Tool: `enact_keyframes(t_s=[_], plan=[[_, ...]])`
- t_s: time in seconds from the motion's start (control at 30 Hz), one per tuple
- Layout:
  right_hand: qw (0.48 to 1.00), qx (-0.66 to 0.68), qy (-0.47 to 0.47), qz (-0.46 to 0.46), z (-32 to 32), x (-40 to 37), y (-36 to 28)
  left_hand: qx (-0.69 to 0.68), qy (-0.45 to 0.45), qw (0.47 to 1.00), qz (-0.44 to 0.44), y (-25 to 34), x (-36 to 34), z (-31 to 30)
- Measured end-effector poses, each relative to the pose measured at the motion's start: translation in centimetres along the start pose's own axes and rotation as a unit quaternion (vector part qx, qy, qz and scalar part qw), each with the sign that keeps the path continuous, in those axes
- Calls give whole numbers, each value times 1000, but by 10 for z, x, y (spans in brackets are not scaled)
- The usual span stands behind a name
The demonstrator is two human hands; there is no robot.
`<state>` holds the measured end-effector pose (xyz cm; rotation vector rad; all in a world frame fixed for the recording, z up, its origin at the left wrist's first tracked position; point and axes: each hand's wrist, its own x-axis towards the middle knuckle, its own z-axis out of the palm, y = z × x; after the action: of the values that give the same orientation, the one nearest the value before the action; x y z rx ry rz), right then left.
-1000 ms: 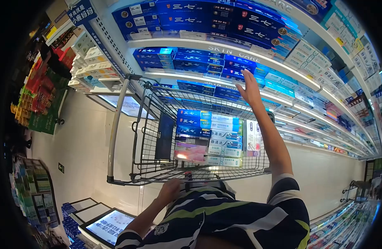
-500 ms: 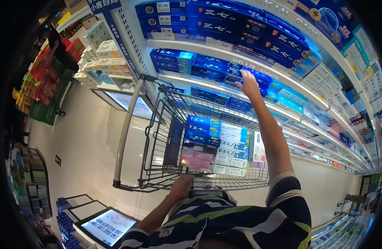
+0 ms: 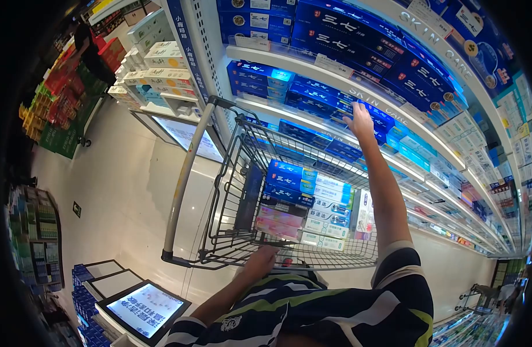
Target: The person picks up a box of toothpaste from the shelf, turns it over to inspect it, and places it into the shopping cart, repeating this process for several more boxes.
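Observation:
My right hand (image 3: 360, 120) reaches up to a shelf of blue boxes (image 3: 314, 95), its fingertips at the front of the boxes under the "SKIN CARE" edge. Its fingers are spread a little, and nothing shows between them. Low in the view, my left hand (image 3: 262, 260) rests by the near side rim of the wire shopping cart (image 3: 237, 234), its fingers curled and partly hidden. Inside the cart lie stacked blue boxes (image 3: 286, 184), white boxes (image 3: 326, 225), pink boxes (image 3: 279, 222) and an upright white box (image 3: 364, 211).
Shelves of boxes (image 3: 347, 39) curve along the top and right. White boxes (image 3: 162, 75) stand on a display at the upper left, with a person in dark clothes (image 3: 89, 52) beyond. A lit display panel (image 3: 147, 308) is at the lower left.
The shelf and cart appear shifted a little to the right and down in the view. My right hand stays raised near the same blue boxes. The cart's contents look the same.

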<state>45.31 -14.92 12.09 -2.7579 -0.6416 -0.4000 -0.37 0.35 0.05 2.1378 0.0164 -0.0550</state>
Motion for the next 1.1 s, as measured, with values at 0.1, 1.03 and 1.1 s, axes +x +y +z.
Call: enact_keyframes(t_s=[0.1,1.03,1.1], plan=[[1000,-8,2,-9,0,0,1,-4,0,1000,8,0,0,0],[998,56,-3,7,6,-6,9,18,-9,1000,-14,2,0,2],[998,60,-2,9,7,-7,9,19,-7,1000,-12,2,0,2]])
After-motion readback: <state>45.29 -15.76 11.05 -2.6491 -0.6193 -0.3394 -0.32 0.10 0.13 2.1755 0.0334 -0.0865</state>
